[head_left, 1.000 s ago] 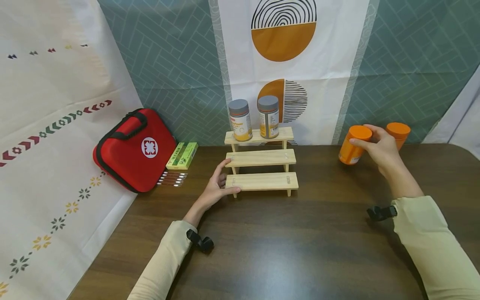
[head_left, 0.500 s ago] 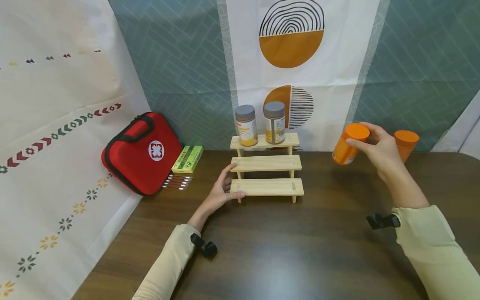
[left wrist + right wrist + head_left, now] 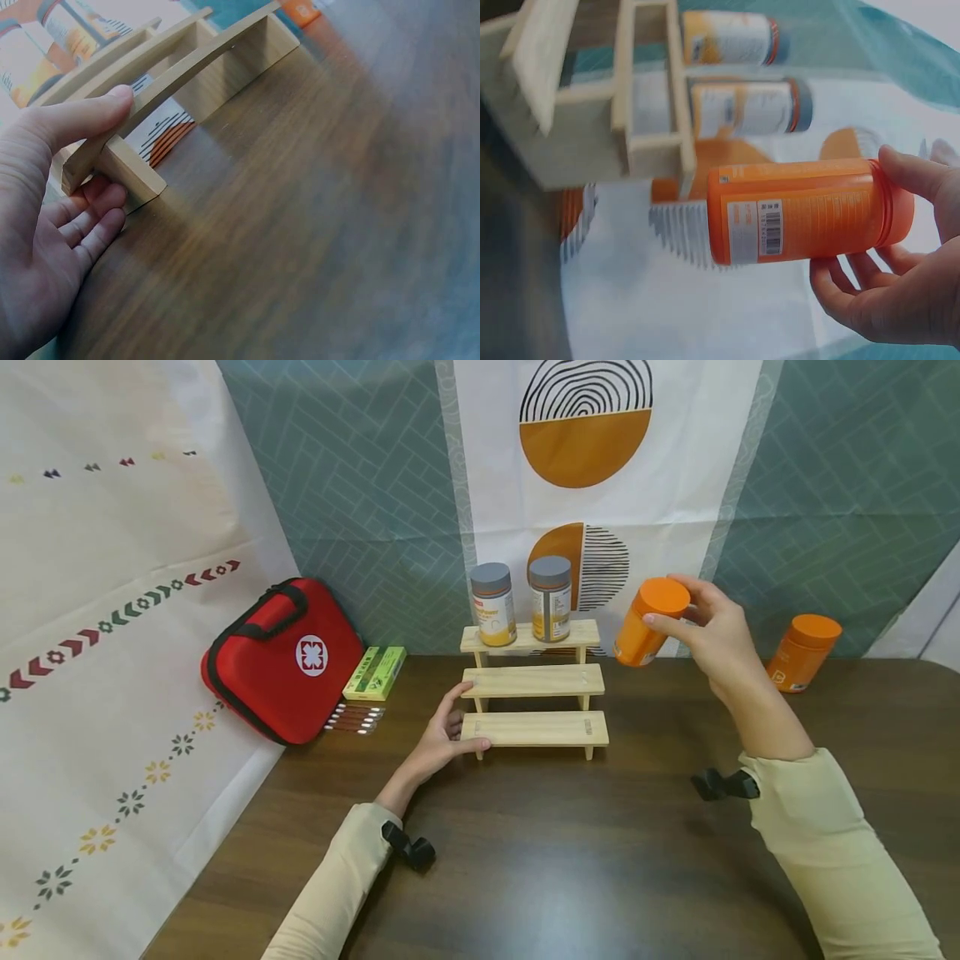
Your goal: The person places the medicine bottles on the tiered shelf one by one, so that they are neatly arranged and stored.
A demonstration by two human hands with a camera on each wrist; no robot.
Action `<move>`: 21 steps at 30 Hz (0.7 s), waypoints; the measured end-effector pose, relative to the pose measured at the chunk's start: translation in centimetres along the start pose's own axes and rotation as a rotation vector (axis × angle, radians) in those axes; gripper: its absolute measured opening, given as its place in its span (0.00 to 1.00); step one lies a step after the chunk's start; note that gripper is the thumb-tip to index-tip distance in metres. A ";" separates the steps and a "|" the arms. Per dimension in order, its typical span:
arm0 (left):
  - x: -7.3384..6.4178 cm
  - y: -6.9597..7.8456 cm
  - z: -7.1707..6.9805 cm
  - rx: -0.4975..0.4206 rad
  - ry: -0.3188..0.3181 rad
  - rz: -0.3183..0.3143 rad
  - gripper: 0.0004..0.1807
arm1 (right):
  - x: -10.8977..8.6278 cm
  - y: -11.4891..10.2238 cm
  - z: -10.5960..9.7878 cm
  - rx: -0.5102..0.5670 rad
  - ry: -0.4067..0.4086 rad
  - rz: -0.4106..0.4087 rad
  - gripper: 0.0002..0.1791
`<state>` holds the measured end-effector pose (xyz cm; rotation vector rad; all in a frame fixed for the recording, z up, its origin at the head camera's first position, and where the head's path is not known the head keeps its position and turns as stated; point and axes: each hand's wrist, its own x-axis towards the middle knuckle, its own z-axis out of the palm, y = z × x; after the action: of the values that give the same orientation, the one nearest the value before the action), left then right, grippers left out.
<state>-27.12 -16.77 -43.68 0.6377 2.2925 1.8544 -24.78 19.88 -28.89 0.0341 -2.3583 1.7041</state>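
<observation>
My left hand [image 3: 437, 737] holds the left end of a three-step wooden stand [image 3: 534, 728], thumb on the lowest step and other fingers curled at its side and underneath. In the left wrist view the thumb [image 3: 97, 116] presses on the step's end. My right hand [image 3: 716, 631] grips an orange bottle [image 3: 643, 631] near its lid, tilted and lifted off the table, right of the stand. The right wrist view shows a barcode label on that bottle [image 3: 802, 214]. Two grey-lidded bottles, one left [image 3: 493, 610] and one right [image 3: 551, 602], stand on the top step.
A second orange bottle [image 3: 804, 653] stands at the back right of the brown table [image 3: 525, 843]. At the back left are a red first-aid case [image 3: 273, 681], a green-yellow box [image 3: 375, 673] and several cotton swabs [image 3: 355, 718]. A patterned cloth [image 3: 360, 510] hangs behind.
My right hand has lifted the orange bottle off the table and carried it left toward the stand, leaving the second orange bottle in plain sight. My left hand stays on the stand.
</observation>
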 end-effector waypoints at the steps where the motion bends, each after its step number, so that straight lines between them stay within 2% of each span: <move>1: 0.0 0.0 0.0 -0.001 -0.002 -0.002 0.51 | -0.1 -0.3 0.3 0.016 0.000 -0.017 0.38; 7: 0.1 0.0 0.0 0.007 0.003 -0.003 0.52 | -0.4 -1.7 2.4 0.118 -0.027 -0.090 0.35; 15: 0.3 0.0 0.0 0.012 0.007 0.009 0.52 | -0.1 -2.8 5.3 0.293 -0.062 -0.099 0.33; 21: 0.2 0.0 0.0 0.008 0.004 0.000 0.52 | 0.1 -3.5 7.9 0.335 -0.103 -0.086 0.34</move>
<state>-27.26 -16.67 -43.69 0.6357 2.3041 1.8493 -25.68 11.28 -27.94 0.2815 -2.0765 2.0769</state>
